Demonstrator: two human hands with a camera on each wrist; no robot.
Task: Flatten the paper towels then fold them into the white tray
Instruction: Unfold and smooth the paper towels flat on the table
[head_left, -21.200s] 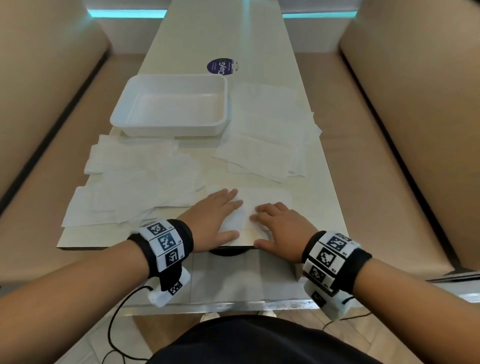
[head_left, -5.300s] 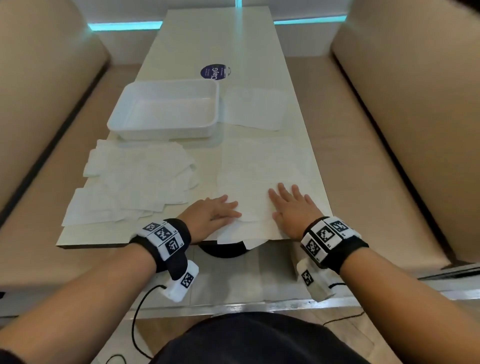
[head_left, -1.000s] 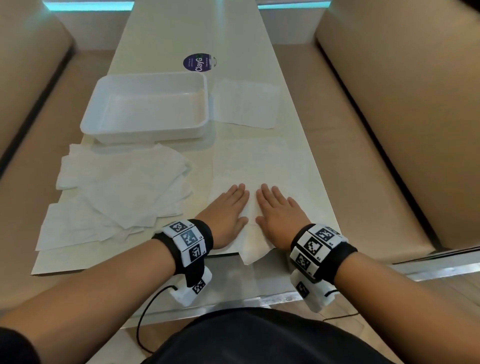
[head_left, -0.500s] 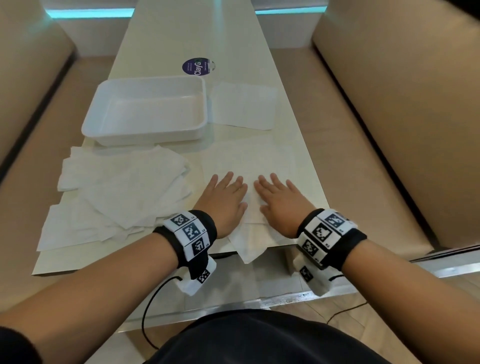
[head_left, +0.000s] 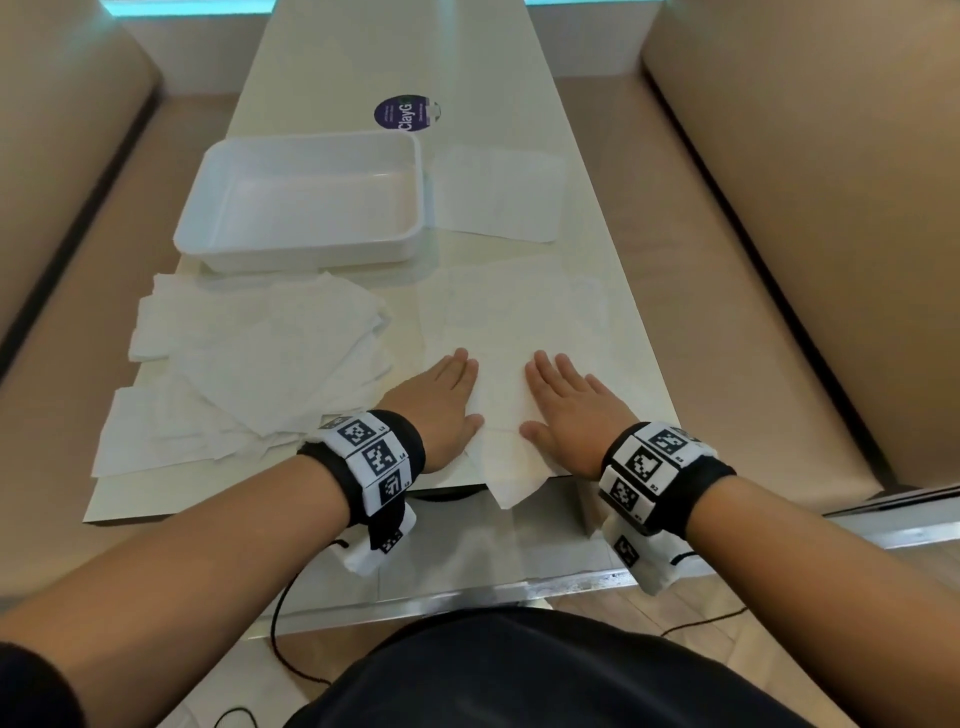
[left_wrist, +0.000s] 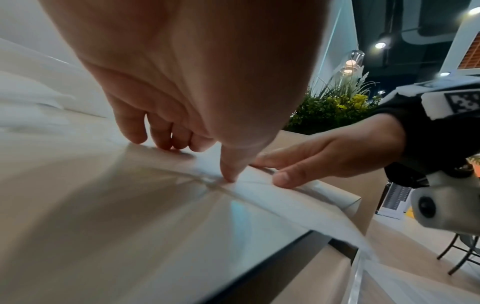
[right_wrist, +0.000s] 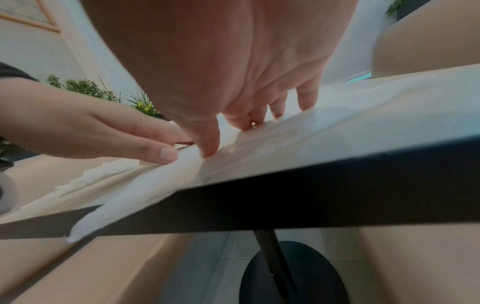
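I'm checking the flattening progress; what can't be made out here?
- Paper towel under the left hand and right hand: head view, palms hide creases.
- Heap of towels: count unclear, sheets overlap.
- White tray: contents too pale to judge.

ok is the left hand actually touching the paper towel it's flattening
Touching. The right wrist view shows the left hand with its thumb pressed flat on the paper towel; the head view agrees.
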